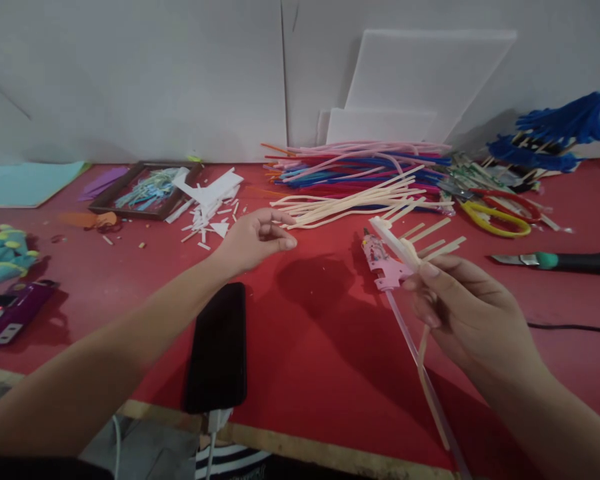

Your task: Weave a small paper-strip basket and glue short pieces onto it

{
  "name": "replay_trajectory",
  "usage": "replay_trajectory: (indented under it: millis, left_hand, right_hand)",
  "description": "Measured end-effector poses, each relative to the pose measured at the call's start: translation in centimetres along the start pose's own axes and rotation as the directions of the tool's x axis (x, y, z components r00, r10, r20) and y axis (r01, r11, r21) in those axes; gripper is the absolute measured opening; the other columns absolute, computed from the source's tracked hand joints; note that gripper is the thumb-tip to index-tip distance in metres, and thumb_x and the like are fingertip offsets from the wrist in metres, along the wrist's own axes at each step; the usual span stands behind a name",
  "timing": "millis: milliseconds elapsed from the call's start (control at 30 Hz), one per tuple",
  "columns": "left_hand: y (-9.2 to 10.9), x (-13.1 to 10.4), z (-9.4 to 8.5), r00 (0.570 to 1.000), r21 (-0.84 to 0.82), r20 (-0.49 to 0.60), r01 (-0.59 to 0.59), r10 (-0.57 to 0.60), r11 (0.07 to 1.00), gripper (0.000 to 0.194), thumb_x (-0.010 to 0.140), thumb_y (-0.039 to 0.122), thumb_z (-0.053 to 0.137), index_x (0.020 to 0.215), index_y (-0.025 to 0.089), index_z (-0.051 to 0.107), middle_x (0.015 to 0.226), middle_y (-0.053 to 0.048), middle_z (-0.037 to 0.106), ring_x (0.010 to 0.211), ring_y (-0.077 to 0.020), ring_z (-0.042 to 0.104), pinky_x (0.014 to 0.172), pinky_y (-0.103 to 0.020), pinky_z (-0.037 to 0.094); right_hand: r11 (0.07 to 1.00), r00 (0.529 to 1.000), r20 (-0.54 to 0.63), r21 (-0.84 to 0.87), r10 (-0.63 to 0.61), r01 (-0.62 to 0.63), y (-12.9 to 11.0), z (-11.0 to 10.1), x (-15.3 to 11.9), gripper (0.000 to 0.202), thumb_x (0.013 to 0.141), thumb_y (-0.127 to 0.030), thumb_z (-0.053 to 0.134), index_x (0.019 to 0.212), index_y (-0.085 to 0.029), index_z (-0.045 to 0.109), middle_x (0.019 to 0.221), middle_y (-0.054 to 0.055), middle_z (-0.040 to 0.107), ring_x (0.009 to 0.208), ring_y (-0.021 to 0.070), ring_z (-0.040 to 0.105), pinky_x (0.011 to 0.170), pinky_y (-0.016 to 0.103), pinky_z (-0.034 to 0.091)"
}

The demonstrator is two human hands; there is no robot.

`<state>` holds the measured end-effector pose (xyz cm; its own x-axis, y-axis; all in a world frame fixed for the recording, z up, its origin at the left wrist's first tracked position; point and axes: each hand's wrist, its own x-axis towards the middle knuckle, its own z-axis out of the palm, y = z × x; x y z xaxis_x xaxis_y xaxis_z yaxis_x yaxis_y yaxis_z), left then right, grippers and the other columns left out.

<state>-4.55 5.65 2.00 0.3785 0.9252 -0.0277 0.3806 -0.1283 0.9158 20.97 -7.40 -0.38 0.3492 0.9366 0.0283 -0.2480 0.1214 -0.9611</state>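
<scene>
Left forearm foremost, the left hand spreads thumb and fingers slightly apart beside a bundle of cream strips; whether they touch is unclear. The right hand pinches a white piece, a loose cream strip dangling below it. Just left of that hand is a pink glue gun; to its right, a craft knife; beyond, scissors. Below the left wrist, a black phone lies on the red desk.

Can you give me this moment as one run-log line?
Left hand: by cream strands, contact unclear | Right hand: holds white piece | Nearby: pink glue gun, black phone, utility knife
</scene>
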Motion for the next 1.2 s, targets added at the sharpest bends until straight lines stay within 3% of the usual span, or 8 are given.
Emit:
replay_trajectory:
  millis: [200,367,500,567,700,800,1000,1200]
  left_hand:
    - [0.0,-0.4,1.0,0.998,0.093,0.016,-0.055,0.054,0.994,0.067,0.063,0.027,0.087,0.123,0.020,0.060,0.136,-0.012,0.065,0.070,-0.0109,0.073,0.080,-0.032,0.060]
    - [-1.3,-0.9,1.3,0.978,0.478,0.127,-0.205,0.163,0.854,0.038,0.085,0.008,0.063,0.121,0.020,0.062,0.152,-0.012,0.053,0.093,-0.0150,0.078,0.090,-0.030,0.060]
    - [-2.3,-0.9,0.6,0.968,0.607,0.110,-0.244,0.225,0.756,0.027,0.087,0.007,0.062,0.110,0.019,0.068,0.144,-0.012,0.062,0.134,-0.0260,0.059,0.116,-0.046,0.045]
    - [-2.6,-0.7,0.0,0.964,0.652,0.091,-0.248,0.251,0.716,0.028,0.084,0.012,0.070,0.111,0.019,0.068,0.141,-0.013,0.063,0.140,-0.0291,0.052,0.120,-0.051,0.038]
    - [-2.9,-0.3,-0.6,0.962,0.696,0.103,-0.250,0.251,0.673,0.011,0.091,0.022,0.063,0.096,0.018,0.073,0.109,-0.010,0.074,0.114,-0.0270,0.065,0.107,-0.049,0.047]
    - [-3.0,-0.2,-0.7,0.963,0.695,0.144,-0.262,0.227,0.669,0.020,0.095,0.024,0.056,0.086,0.020,0.073,0.090,-0.006,0.075,0.094,-0.0221,0.068,0.093,-0.041,0.053]
    - [-3.3,-0.3,-0.2,0.960,0.692,0.172,-0.277,0.220,0.667,0.008,0.086,0.019,0.064,0.082,0.021,0.070,0.089,-0.005,0.073,0.091,-0.0222,0.065,0.089,-0.039,0.051]
    - [-3.0,-0.6,0.4,0.963,0.682,0.126,-0.259,0.240,0.684,0.013,0.091,0.015,0.048,0.084,0.021,0.056,0.085,-0.005,0.067,0.083,-0.0200,0.062,0.079,-0.036,0.050]
  right_hand:
    - [1.000,1.000,0.013,-0.005,-0.009,0.009,-0.1,-0.1,0.0,0.022,0.068,-0.043,0.090,0.072,-0.026,0.075,0.059,-0.002,0.069,0.034,0.0028,0.043,0.032,0.018,0.030]
    - [1.000,1.000,0.019,-0.007,-0.001,0.001,-0.1,0.0,0.0,0.023,0.068,-0.043,0.090,0.072,-0.025,0.076,0.061,-0.001,0.070,0.035,0.0025,0.045,0.032,0.016,0.033]
    - [1.000,1.000,0.017,-0.003,0.011,-0.011,-0.1,-0.1,-0.1,0.025,0.066,-0.044,0.091,0.071,-0.025,0.076,0.060,-0.001,0.070,0.035,0.0030,0.045,0.032,0.016,0.033]
    - [1.000,1.000,0.014,-0.002,0.019,-0.019,-0.1,-0.1,-0.1,0.025,0.065,-0.045,0.091,0.072,-0.026,0.076,0.060,-0.001,0.070,0.035,0.0031,0.045,0.033,0.017,0.033]
    - [1.000,1.000,0.008,0.001,0.018,-0.018,-0.2,0.0,0.0,0.026,0.064,-0.046,0.092,0.071,-0.026,0.076,0.060,-0.002,0.070,0.034,0.0028,0.044,0.032,0.017,0.032]
    - [1.000,1.000,0.008,0.000,0.016,-0.016,-0.3,0.0,0.0,0.026,0.063,-0.046,0.092,0.071,-0.027,0.076,0.060,-0.001,0.071,0.033,0.0034,0.045,0.032,0.018,0.032]
    - [1.000,1.000,0.007,-0.007,0.011,-0.011,-0.4,0.2,-0.1,0.026,0.062,-0.045,0.093,0.069,-0.026,0.076,0.058,-0.001,0.069,0.033,0.0033,0.043,0.031,0.018,0.030]
    - [1.000,1.000,0.007,-0.007,0.020,-0.020,-0.5,0.1,-0.2,0.027,0.062,-0.046,0.092,0.070,-0.026,0.076,0.059,-0.002,0.069,0.033,0.0033,0.044,0.032,0.018,0.031]
